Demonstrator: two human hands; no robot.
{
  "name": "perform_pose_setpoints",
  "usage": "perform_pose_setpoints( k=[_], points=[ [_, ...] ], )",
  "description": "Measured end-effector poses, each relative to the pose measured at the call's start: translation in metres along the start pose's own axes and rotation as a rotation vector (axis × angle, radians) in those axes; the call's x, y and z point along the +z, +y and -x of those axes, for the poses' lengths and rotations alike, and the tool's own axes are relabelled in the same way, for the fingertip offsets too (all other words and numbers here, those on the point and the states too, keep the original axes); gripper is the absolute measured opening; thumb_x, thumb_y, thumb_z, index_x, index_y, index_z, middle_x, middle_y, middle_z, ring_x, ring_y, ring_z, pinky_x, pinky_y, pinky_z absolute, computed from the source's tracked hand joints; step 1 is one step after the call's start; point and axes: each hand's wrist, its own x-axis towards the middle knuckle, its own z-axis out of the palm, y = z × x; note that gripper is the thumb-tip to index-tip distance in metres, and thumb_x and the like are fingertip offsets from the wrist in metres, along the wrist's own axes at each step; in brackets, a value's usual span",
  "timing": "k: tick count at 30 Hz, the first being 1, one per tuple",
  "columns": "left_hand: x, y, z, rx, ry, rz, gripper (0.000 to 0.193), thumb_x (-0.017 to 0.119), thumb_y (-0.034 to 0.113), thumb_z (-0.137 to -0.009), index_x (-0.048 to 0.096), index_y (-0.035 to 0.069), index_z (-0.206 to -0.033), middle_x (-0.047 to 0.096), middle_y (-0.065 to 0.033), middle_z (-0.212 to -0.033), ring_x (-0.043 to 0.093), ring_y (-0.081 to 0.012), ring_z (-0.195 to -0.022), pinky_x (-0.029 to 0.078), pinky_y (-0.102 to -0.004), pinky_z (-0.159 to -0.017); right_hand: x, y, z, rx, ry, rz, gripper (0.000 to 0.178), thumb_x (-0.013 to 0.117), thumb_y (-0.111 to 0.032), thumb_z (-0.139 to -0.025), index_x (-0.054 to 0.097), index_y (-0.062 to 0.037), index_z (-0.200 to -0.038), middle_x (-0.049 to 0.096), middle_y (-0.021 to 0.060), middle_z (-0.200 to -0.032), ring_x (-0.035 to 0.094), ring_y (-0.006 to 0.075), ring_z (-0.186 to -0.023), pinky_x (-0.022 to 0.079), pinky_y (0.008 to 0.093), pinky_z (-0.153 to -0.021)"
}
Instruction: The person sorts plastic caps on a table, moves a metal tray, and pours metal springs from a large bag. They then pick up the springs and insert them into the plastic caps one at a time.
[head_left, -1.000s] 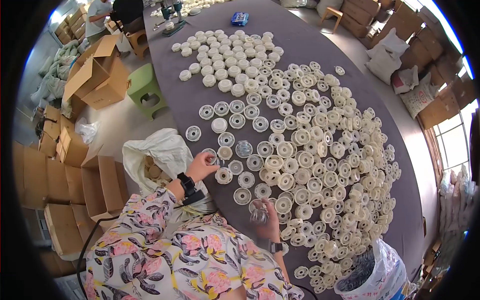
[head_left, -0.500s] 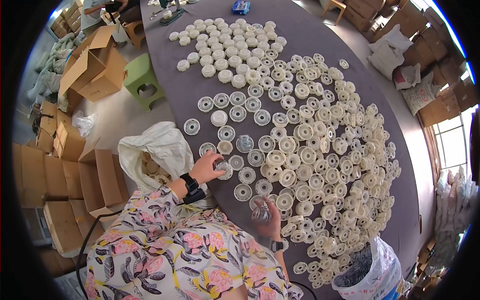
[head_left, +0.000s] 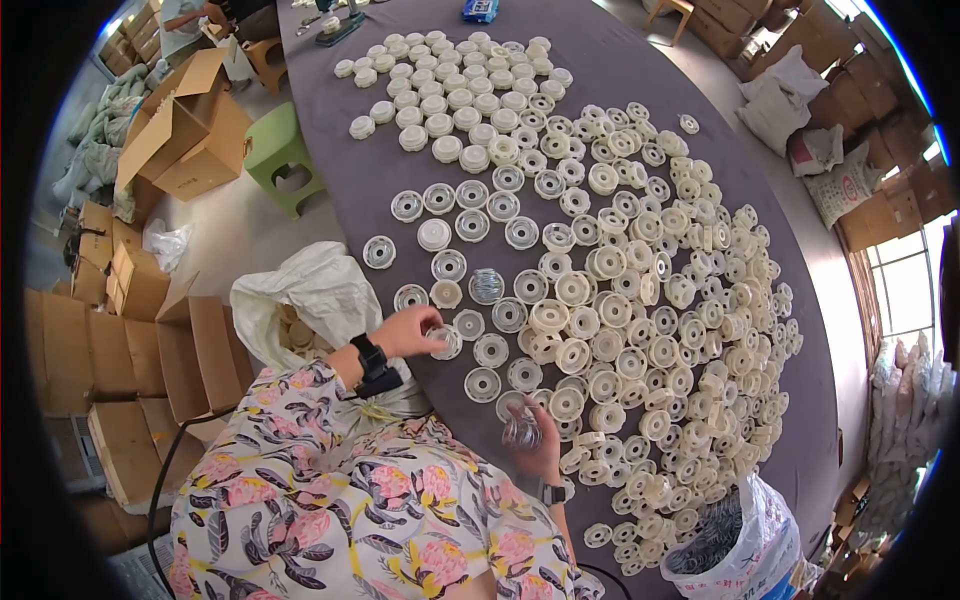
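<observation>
My left hand point(head_left: 408, 332) is at the near left edge of the grey-covered table, its fingers closed on a round whitish plastic part point(head_left: 450, 343). Whether a metal ring sits inside that part is hard to make out. My right hand point(head_left: 545, 442), lower and to the right, grips a bundle of thin shiny metal rings point(head_left: 521, 432). Between and beyond the hands lie several separate round plastic parts, some with a shiny ring inside, such as the one point(head_left: 483, 384) nearest the edge. A stack of metal rings point(head_left: 486, 286) rests among them.
Many loose round plastic parts point(head_left: 640, 350) cover the table's right side; capped white ones point(head_left: 440, 100) are grouped at the far end. A plastic bag of metal rings point(head_left: 740, 550) stands near right. At left are a white sack point(head_left: 315, 290), a green stool point(head_left: 283, 155) and cardboard boxes point(head_left: 195, 140).
The shiny ring that showed in my left fingers no longer stands out, and that hand has settled lower over the plastic part. My right hand keeps its place with the ring bundle.
</observation>
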Motion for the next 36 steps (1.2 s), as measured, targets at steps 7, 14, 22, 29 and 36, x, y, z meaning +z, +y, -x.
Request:
perform_pose_setpoints(
  k=[7,14,22,29,36],
  points=[
    [0.018,-0.021,0.015,-0.527,0.067,0.915,0.027,0.061,0.027,-0.074,0.054,0.003,-0.084,0.058,-0.0041,-0.077,0.058,-0.0191,-0.071,0.046,-0.0293,-0.061,0.0,0.0,0.0,-0.006,0.002,0.0,0.033,0.049,-0.033,-0.087,0.051,-0.0139,-0.114,0.058,0.0115,-0.108,0.06,0.0232,-0.071,0.05,0.0366,-0.058],
    [0.038,0.009,0.017,-0.133,0.172,-0.387,0.054,0.071,0.044,-0.063,0.053,0.005,-0.096,0.056,-0.0131,-0.084,0.058,-0.0281,-0.078,0.047,-0.0384,-0.067,0.003,0.007,-0.002,-0.005,0.041,0.082,0.036,0.055,-0.035,-0.085,0.049,-0.0125,-0.113,0.058,0.0128,-0.106,0.06,0.0201,-0.075,0.052,0.0372,-0.056],
    [0.047,-0.007,0.017,-0.01,0.165,0.23,0.069,0.077,0.026,-0.062,0.046,0.004,-0.12,0.054,-0.0089,-0.105,0.055,-0.0197,-0.095,0.044,-0.0321,-0.083,0.003,0.013,0.005,0.036,0.092,0.065,0.034,0.056,-0.034,-0.084,0.049,-0.0153,-0.111,0.059,0.0117,-0.104,0.059,0.0196,-0.074,0.05,0.0364,-0.055],
    [0.041,-0.021,0.038,-0.124,0.067,0.256,0.075,0.073,0.017,-0.064,0.039,0.006,-0.13,0.055,-0.0128,-0.109,0.053,-0.0212,-0.101,0.042,-0.0309,-0.087,0.004,0.019,0.007,0.016,0.073,0.17,0.032,0.055,-0.034,-0.085,0.05,-0.0148,-0.11,0.06,0.0108,-0.103,0.059,0.0196,-0.072,0.05,0.0365,-0.055],
    [0.039,-0.02,0.062,-0.221,0.383,-0.165,0.053,0.068,0.026,-0.068,0.045,0.01,-0.113,0.052,-0.0145,-0.097,0.055,-0.0337,-0.088,0.046,-0.0413,-0.073,0.006,0.023,0.005,0.068,0.081,0.149,0.033,0.057,-0.034,-0.083,0.05,-0.0137,-0.108,0.06,0.0103,-0.102,0.059,0.0198,-0.071,0.05,0.0364,-0.053]
  ],
)
